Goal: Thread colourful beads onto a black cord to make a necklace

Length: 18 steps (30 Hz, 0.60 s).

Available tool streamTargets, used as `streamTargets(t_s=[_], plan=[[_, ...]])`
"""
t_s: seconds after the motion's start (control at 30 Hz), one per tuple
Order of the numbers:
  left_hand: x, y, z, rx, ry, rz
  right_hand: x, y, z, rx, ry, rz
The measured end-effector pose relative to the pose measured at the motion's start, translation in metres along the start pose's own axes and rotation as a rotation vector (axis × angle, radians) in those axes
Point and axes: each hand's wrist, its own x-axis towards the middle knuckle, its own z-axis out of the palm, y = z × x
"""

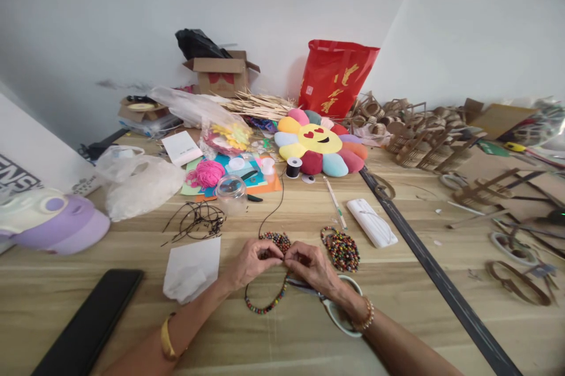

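My left hand point(255, 261) and my right hand point(311, 267) meet above the table, thumbs and fingertips pinched close together. From my right fingertips a string of multicoloured beads point(266, 309) curves down onto the wood. Black cord continues from its left side up behind my left hand, toward a black spool point(293, 167). What my left fingertips pinch is too small to make out. A pile of loose-looking beads point(277, 240) lies just behind my hands, partly hidden. Further right is a heap of strung beads point(341, 249). Scissors point(346, 329) lie under my right wrist.
White paper point(194, 264), cut black cords point(196, 220) and a clear jar point(232, 195) sit left. A black phone-like slab point(92, 323) is nearer. A flower cushion point(320, 140) stands behind; a white power strip point(372, 223) and woven pieces point(415, 140) are right.
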Motion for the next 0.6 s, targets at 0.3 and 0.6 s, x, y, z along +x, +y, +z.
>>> streamTargets(t_s=[0.3,0.6], plan=[[0.000,0.000,0.001,-0.041,-0.005,-0.026,-0.001,-0.005,-0.001,0.033,-0.004,0.003],[-0.001,0.016,-0.002,0.038,-0.004,0.021,-0.001,-0.002,0.001,-0.036,-0.012,0.002]])
